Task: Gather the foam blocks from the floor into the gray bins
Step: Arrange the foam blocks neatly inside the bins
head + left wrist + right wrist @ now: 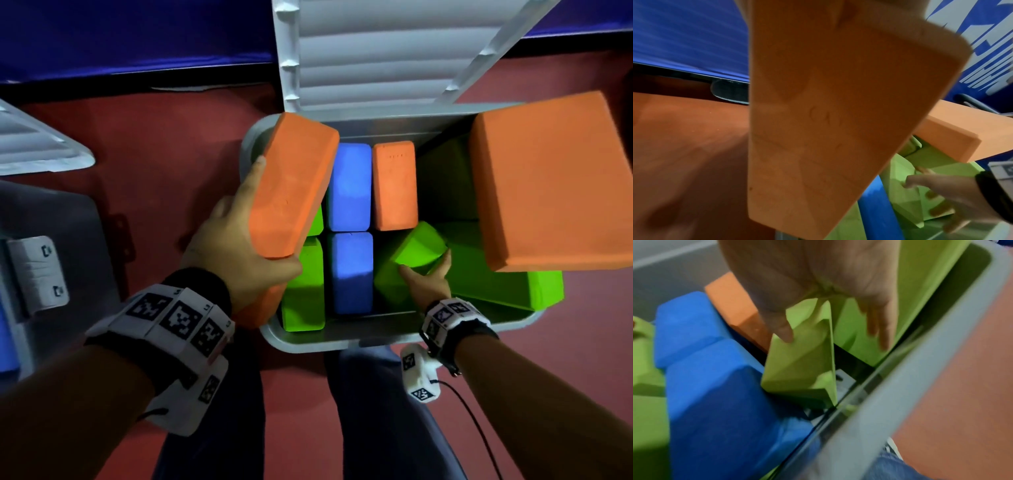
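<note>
Foam blocks sit packed in the open gray bin (318,339) on the red floor (164,144). R hand (426,281), fingers curled, grips a tilted green block (419,248) inside, near the front wall. L hand (236,240) clasps an orange block (291,185) w/ thumb underneath, angled over the bin's left rim. Farther back, blue blocks (349,186), then the raised lid (373,51).

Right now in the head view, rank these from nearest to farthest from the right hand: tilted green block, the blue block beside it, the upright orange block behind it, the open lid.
1. Tilted green block: gripped by the right hand.
2. Blue block: just left of it.
3. Upright orange block: behind, mid-bin.
4. Open lid: far side, standing up.
</note>
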Available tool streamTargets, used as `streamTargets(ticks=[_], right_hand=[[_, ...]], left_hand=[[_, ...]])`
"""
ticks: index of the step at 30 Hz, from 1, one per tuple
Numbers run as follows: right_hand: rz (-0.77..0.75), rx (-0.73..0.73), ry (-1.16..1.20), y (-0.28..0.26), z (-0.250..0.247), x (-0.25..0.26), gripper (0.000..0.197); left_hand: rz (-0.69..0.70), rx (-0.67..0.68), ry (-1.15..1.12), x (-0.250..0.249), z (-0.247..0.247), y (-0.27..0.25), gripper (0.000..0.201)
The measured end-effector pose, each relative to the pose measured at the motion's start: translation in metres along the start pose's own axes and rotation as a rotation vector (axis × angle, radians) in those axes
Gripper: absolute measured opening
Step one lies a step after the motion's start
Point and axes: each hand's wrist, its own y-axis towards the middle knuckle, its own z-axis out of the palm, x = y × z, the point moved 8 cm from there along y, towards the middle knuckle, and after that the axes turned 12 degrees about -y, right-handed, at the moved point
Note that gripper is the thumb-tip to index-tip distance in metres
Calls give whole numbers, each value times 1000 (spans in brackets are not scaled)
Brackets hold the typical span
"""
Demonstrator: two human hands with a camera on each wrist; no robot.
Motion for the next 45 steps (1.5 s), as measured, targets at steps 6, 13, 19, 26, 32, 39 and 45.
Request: streamTargets(ticks=[6, 13, 19, 26, 32, 39, 45], right_hand=[[55, 33, 139, 8, 11, 10, 132], [-148, -90, -216, -18, -40, 29, 117], [-301, 5, -448, -63, -58, 26, 118], [-353, -69, -258, -103, -51, 14, 111], [-169, 112, -225, -61, 19, 32, 112], [-67, -11, -238, -9, 44, 42, 101], [-134, 198, -41, 2, 20, 56, 122]], left_hand=[[9, -2, 32, -1, 4, 1, 115], [-13, -9, 27, -2, 1, 0, 115], [-48, 11, 51, -5, 3, -2, 119], [-43, 14, 53, -3, 3, -1, 117], [-25, 0, 34, -3, 3, -3, 115], [-10, 5, 41, -1, 4, -1, 115], [-7, -15, 64, -4, 9, -5, 115]])
